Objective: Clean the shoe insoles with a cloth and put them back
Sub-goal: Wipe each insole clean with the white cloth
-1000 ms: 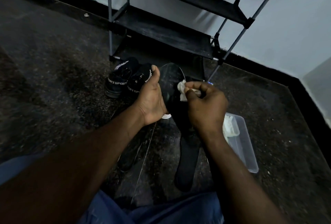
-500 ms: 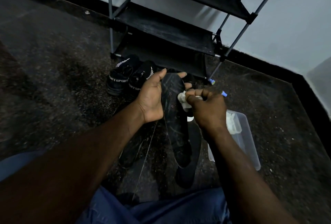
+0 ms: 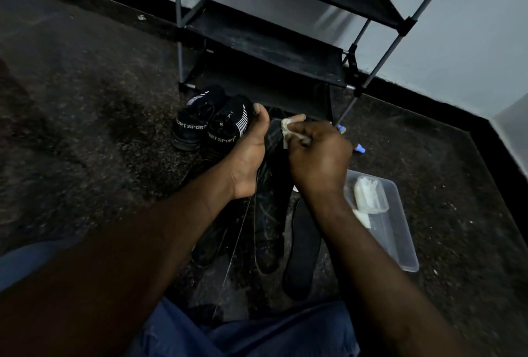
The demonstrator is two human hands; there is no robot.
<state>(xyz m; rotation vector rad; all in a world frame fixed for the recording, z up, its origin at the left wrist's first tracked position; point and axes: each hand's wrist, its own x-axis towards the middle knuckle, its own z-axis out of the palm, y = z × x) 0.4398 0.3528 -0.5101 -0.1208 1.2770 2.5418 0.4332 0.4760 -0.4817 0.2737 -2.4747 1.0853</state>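
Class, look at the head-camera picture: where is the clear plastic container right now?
The clear plastic container sits on the floor at the right of the view, beside the right hand's forearm, below the shoe rack.

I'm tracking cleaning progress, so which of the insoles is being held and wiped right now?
The scuffed insole, gripped by the left hand while the right hand rubs it with the cloth; the other insole lies on the floor.

A dark speckled floor, perhaps terrazzo, fills the dim room. A pale grey wall meets it along a black skirting band. A black shoe rack with grey metal poles stands against the wall, its shelves bare.
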